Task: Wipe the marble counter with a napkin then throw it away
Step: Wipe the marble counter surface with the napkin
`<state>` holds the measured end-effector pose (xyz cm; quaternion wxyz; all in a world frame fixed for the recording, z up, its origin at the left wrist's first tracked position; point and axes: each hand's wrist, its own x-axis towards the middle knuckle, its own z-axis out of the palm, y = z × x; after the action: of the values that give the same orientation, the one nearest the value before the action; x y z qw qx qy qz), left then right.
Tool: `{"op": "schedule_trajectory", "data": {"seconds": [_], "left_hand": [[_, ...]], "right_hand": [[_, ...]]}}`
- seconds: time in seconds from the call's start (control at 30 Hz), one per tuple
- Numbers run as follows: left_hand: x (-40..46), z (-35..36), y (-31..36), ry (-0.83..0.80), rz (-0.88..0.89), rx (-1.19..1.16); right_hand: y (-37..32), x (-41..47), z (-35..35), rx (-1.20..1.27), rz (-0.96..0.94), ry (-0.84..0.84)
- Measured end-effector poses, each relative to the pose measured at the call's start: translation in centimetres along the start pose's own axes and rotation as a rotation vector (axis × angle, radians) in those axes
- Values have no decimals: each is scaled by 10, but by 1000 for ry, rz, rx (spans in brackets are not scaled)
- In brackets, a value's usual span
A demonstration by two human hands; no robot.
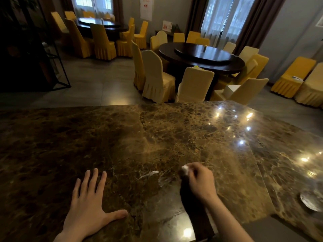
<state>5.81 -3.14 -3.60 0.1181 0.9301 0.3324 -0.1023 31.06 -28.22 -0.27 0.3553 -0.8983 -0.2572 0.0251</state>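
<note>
Napkin (185, 169): small white crumpled wad, at 5 o'clock in view, pinched in curled fingers of right hand (198, 179), pressed to marble counter (157, 137). Pale wet streaks (157, 177) at its 9 o'clock. Left hand (87, 205) flat at 7 o'clock, fingers spread, bracing. Marble polished, brown, gold-veined, glossy. Judgement: wiping underway, only near patch covered; far slab and disposal left. No bin visible.
</note>
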Motion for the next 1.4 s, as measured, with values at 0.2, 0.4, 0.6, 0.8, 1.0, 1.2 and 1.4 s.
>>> {"op": "schedule_trajectory", "data": {"seconds": [0.2,0.4,0.6,0.8,1.0,1.2,1.4], "left_hand": [[0,0,-1,1,-3,-2],[-1,-1,0,-1,3,7],[-1,-4,1,-45,-7,40],[-2,-6,2,-62,-3,38],[-3,-7,2,-59,7,27],[-3,-6,2,-50,3,31],[-1,-3,1,-33,4,22]], "right_hand": [[27,54,-25,-30,384,-181],[13,57,-12,-187,184,4],[21,35,0,-422,-196,12],[21,41,-1,-480,-238,-58],[3,40,-10,-349,-175,-126],[3,-4,9,-275,-267,-97],[14,19,-12,-328,33,59]]}}
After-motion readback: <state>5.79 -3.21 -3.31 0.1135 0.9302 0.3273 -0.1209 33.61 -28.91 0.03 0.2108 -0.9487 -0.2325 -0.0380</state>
